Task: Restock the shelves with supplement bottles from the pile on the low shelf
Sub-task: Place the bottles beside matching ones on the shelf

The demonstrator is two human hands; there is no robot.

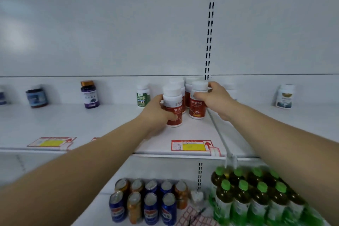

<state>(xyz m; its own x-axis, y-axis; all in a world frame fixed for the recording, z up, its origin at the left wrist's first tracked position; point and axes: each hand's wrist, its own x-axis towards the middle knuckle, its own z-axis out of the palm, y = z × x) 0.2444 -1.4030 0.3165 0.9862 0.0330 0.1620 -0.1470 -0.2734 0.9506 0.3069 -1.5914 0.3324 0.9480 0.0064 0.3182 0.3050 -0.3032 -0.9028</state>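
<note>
Several white-capped supplement bottles with red labels stand grouped on the white upper shelf (192, 132). My left hand (156, 113) grips the front left red-label bottle (173, 106), which stands on the shelf. My right hand (214, 99) holds the front right red-label bottle (198, 101) near its cap. Two more red-label bottles (189, 86) stand right behind these, partly hidden. The pile on the low shelf is out of view.
Along the same shelf stand a green-label bottle (143, 96), a purple bottle (89, 94), a dark blue jar (37, 97) and a white bottle (284, 96) far right. A thin divider rail (218, 134) runs beside the group. Below are soda cans (146, 202) and green-capped drink bottles (256, 196).
</note>
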